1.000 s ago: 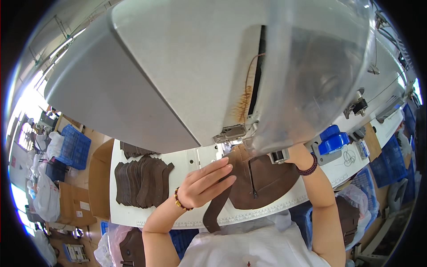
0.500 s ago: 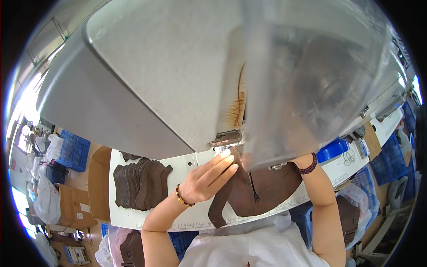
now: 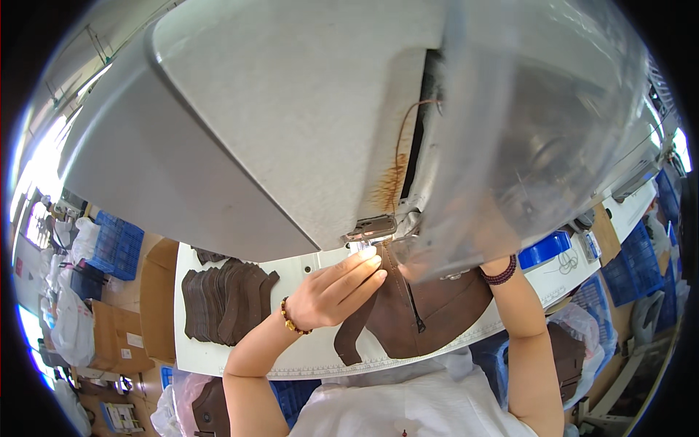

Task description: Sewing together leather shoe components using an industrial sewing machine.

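My left hand (image 3: 338, 291) has its fingers closed together at the top of a brown leather strip (image 3: 353, 333), close under the sewing machine's needle area (image 3: 371, 229); its thumb is hidden. The strip's lower end hangs over the table edge. Beside it lies a brown leather panel (image 3: 444, 313) with a zipper and a dark zipper pull (image 3: 420, 325). Through the cloudy clear shield (image 3: 539, 146), my right hand (image 3: 491, 229) shows only dimly at the panel's far right side. Its fingers are blurred by the plastic.
The grey sewing machine head (image 3: 291, 109) fills the upper view. Several brown leather strips (image 3: 227, 302) stand in a row at left on the white table (image 3: 291, 358). A blue tray (image 3: 545, 249) sits at right. Cardboard boxes (image 3: 116, 335) and blue crates (image 3: 116, 246) surround the table.
The strip's lower end has shifted slightly left and up, with the panel turning a little. A dark slot in the machine shows more beside the shield. My left hand remains near the needle.
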A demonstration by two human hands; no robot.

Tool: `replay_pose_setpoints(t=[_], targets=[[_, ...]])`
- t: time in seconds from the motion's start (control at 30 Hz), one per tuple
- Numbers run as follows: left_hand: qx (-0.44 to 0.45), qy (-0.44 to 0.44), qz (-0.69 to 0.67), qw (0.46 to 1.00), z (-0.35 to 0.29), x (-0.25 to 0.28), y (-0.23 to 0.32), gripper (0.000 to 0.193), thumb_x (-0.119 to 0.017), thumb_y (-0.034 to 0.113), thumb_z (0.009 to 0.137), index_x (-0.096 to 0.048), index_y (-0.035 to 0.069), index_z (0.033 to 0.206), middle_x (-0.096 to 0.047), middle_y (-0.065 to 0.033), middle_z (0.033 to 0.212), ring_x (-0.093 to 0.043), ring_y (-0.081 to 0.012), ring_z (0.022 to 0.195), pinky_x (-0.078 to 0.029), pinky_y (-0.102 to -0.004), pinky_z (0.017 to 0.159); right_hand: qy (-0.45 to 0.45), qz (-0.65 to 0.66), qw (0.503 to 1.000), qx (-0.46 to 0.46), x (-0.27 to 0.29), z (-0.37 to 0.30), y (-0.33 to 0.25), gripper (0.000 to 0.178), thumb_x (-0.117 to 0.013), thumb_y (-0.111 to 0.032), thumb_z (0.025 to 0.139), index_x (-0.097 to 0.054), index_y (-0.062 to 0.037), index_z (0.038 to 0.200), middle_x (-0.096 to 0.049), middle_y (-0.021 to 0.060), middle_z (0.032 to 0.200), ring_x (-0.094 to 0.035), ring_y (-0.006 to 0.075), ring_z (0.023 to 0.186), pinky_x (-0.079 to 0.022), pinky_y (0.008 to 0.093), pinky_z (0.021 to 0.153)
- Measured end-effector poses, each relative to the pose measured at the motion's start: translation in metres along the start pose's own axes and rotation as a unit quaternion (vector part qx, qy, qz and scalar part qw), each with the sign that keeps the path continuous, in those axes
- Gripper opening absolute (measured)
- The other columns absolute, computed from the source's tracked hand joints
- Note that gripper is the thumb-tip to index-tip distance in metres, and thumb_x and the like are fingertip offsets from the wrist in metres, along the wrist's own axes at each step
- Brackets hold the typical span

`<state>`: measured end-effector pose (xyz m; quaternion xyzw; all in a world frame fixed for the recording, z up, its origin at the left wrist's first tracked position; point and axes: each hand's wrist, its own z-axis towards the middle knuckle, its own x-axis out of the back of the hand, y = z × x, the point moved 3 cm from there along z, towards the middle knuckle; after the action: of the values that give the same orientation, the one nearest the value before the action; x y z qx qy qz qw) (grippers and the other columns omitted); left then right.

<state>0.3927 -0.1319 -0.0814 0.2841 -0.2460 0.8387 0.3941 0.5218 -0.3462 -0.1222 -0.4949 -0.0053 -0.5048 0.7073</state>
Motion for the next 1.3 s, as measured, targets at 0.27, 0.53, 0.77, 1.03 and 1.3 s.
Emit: replay_pose_setpoints(t=[0.27,0.53,0.77,1.03,1.3], targets=[[-0.019,0.008,0.013,1.0,0.004,0.002,-0.002,0.028,-0.067,-0.001,0.069,-0.069,-0.002,0.097,-0.066,-0.0106,0.098,-0.067,-0.0238,0.095,-0.059,-0.0294,0.076,0.0,-0.011,1.0,-0.006,0.001,0.0,-0.003,0.03,-0.075,-0.025,0.075,-0.071,-0.0105,0.102,-0.069,0.0088,0.104,-0.065,0.026,0.098,-0.05,0.0365,0.087],[-0.001,0.005,0.025,1.0,0.007,0.006,0.001,0.025,-0.067,0.0,0.069,-0.069,-0.002,0.094,-0.067,-0.0097,0.096,-0.067,-0.0231,0.095,-0.06,-0.0315,0.078,0.002,-0.02,1.0,-0.006,0.005,-0.001,-0.007,0.031,-0.075,-0.025,0.075,-0.071,-0.0106,0.102,-0.069,0.0088,0.104,-0.065,0.026,0.098,-0.05,0.0365,0.087],[0.002,0.001,0.033,0.999,0.01,0.009,0.0,0.024,-0.068,0.0,0.069,-0.068,-0.002,0.093,-0.067,-0.0094,0.096,-0.066,-0.0222,0.092,-0.06,-0.0311,0.075,0.004,-0.023,1.0,-0.011,0.007,0.001,-0.008,0.031,-0.075,-0.026,0.075,-0.071,-0.0106,0.102,-0.069,0.0088,0.104,-0.065,0.026,0.098,-0.05,0.0366,0.087],[0.039,-0.006,0.021,0.999,0.009,0.012,-0.006,0.028,-0.067,0.0,0.068,-0.069,0.001,0.096,-0.067,-0.0079,0.097,-0.066,-0.0189,0.088,-0.056,-0.0261,0.062,0.008,-0.025,1.0,-0.017,0.009,0.002,-0.009,0.031,-0.076,-0.026,0.075,-0.071,-0.0106,0.102,-0.069,0.0087,0.104,-0.065,0.0259,0.098,-0.05,0.0366,0.087],[0.054,0.009,0.012,0.998,0.007,0.008,-0.007,0.032,-0.067,0.0,0.066,-0.068,0.001,0.098,-0.067,-0.0087,0.099,-0.065,-0.0198,0.088,-0.056,-0.0261,0.061,0.022,-0.015,0.999,-0.029,0.013,0.01,-0.004,0.032,-0.076,-0.027,0.075,-0.071,-0.0106,0.102,-0.069,0.0087,0.104,-0.065,0.0259,0.098,-0.05,0.0367,0.087]])
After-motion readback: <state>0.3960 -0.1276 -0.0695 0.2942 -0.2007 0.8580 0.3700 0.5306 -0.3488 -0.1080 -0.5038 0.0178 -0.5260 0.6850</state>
